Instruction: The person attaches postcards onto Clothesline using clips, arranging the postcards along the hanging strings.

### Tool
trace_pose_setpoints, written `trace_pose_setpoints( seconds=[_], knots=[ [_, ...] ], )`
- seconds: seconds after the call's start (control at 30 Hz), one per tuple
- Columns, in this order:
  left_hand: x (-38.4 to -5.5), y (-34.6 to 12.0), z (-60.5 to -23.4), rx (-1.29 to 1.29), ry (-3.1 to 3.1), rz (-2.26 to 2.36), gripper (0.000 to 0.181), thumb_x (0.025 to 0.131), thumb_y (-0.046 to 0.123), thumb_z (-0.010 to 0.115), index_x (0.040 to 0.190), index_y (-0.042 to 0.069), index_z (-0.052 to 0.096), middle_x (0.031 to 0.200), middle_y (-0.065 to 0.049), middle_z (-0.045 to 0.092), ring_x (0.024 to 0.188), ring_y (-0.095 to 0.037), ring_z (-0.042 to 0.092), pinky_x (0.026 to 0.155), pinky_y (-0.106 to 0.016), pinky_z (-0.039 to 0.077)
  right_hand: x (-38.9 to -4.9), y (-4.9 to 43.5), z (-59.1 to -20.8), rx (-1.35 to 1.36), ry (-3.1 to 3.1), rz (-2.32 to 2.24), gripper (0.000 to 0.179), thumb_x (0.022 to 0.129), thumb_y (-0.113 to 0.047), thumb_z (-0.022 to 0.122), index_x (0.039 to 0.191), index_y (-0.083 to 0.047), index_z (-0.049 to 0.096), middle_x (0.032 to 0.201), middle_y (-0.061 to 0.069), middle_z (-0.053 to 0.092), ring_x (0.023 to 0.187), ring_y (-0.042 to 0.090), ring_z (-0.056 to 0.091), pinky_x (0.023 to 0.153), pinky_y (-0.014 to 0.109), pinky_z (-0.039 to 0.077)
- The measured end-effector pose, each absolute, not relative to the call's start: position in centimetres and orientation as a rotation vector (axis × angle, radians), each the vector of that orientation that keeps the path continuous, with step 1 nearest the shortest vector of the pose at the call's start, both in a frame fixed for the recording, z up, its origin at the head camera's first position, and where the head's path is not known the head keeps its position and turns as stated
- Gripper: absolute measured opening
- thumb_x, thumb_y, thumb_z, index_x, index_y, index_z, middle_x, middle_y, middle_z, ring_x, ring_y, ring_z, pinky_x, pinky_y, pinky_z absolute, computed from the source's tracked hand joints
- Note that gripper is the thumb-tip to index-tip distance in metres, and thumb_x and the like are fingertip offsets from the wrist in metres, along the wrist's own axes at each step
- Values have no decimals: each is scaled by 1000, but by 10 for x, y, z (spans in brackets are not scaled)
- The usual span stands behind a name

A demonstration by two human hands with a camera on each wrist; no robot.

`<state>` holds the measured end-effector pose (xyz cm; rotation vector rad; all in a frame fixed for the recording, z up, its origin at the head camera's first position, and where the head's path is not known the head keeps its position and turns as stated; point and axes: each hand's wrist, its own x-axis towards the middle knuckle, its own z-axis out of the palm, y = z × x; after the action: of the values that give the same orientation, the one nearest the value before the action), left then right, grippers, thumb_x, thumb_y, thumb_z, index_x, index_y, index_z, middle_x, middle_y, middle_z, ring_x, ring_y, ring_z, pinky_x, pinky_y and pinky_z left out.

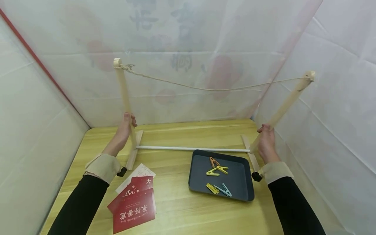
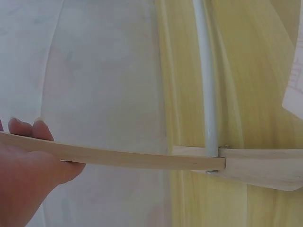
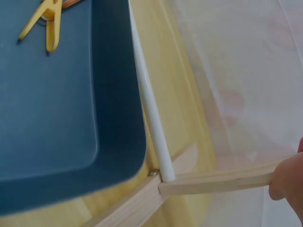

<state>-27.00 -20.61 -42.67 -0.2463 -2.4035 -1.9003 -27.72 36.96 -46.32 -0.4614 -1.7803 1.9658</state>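
A wooden rack stands at the table's far side, with two upright posts, flat wooden feet and a white rod joining them low down. My left hand grips the left post a little above its foot. Around the lower part of the right post, which leans outward, curl the fingers of my right hand. A thin cord sags between the two post tops, knotted at each end. In the left wrist view the thumb and fingertips lie on opposite sides of the post.
A dark grey tray sits in front of the rod at the right, holding several orange, yellow and light blue clothespins. Red printed cards and a white card overlap at the left front. White sheets enclose the table.
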Motion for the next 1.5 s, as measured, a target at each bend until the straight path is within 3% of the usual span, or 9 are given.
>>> trace_pose_setpoints(
  seconds=[0.27,0.53,0.7,0.83,1.1,1.5],
  knots=[
    [-258,-219,-428,-207,-2350,-1879,66,97,67,9,115,8,35,103,-15,38,105,-34,42,96,-49,30,-294,356,-459,-443,-1764,2040,21,102,-42,39,102,-24,50,91,0,51,109,10,47,117,26,23],
    [-249,-230,-430,-165,-2328,-1896,59,97,66,12,112,15,37,103,-12,37,103,-27,42,96,-45,30,-297,342,-461,-403,-1745,2073,21,101,-44,39,102,-25,49,92,-3,47,101,10,48,117,30,18],
    [-244,-239,-432,-124,-2333,-1889,51,99,64,11,110,23,38,106,-14,39,109,-33,42,99,-49,28,-292,324,-448,-360,-1764,2105,20,101,-40,41,101,-22,51,93,-1,47,103,14,48,114,34,21],
    [-239,-246,-435,-103,-2337,-1862,49,98,67,10,109,26,37,107,-14,39,110,-33,42,99,-51,28,-292,313,-445,-387,-1799,2106,17,103,-37,40,100,-24,50,91,-1,47,102,11,46,112,35,22],
    [-236,-256,-436,-100,-2310,-1856,56,98,65,11,113,17,36,104,-10,39,108,-27,44,98,-53,29,-297,303,-443,-390,-1872,2108,18,105,-40,36,102,-26,48,97,0,46,111,15,41,113,41,20],
    [-235,-262,-436,-60,-2302,-1808,54,99,64,11,112,20,40,103,-9,41,104,-21,46,97,-49,30,-297,295,-445,-401,-1950,2094,21,106,-41,34,108,-25,47,99,0,47,122,20,40,118,41,19]
  ],
)
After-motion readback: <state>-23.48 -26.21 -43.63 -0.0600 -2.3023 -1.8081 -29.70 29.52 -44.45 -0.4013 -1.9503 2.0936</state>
